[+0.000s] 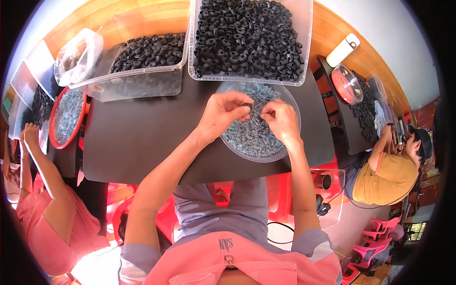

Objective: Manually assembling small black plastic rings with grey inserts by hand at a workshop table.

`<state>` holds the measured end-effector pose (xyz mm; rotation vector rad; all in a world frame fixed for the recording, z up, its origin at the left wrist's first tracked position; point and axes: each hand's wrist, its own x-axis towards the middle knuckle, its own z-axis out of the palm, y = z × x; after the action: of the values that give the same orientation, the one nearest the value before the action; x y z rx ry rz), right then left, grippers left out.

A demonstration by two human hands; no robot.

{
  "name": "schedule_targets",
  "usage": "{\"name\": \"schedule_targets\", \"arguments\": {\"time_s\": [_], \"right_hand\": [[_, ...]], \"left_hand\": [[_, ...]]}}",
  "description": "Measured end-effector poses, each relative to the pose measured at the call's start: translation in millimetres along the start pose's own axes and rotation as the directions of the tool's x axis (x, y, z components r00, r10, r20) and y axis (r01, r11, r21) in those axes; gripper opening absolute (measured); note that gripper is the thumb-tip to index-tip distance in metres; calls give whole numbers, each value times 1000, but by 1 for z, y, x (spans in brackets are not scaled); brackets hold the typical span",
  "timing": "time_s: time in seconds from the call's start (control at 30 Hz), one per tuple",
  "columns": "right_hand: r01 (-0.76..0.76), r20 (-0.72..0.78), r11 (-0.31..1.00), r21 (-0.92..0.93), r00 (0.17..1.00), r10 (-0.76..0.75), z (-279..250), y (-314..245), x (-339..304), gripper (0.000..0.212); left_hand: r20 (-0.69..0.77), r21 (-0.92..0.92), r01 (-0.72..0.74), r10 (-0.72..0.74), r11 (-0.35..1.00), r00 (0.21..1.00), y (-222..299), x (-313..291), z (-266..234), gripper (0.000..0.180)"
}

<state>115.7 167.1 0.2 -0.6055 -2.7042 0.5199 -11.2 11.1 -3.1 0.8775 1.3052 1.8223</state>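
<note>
The left hand [219, 113] pinches a small black piece [247, 106] above the clear bowl's [261, 159] eleven o'clock; the right hand [281, 118], toward three, is narrowly pinched, contents indiscernible. Presumably a fitting step, next calling for fingertip alignment.

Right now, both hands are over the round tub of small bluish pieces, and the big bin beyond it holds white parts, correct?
Not quite: the parts in the big bin are black, not white, as the head view shows.

Dark lettering [227, 244]: 1 short word | front of wearer's pink shirt [199, 266] | near zipper pull [229, 260]
</note>
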Motion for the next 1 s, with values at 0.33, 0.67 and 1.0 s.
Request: {"name": "schedule_targets", "arguments": {"time_s": [0.33,0.67,1.0], "right_hand": [[73,-140,851,520,990,1,-29,-41,-11,9],[165,-223,862,480,973,-62,-32,-51,-15,8],[148,-217,859,490,975,-44,-27,-55,-16,9]], "left_hand": [[24,128,-116,114,985,993,-5,2,-2,17],[44,-29,-161,162,987,986,-6,0,-1,22],[39,-152,-20,27,988,999,4,-2,-1,17]]}}
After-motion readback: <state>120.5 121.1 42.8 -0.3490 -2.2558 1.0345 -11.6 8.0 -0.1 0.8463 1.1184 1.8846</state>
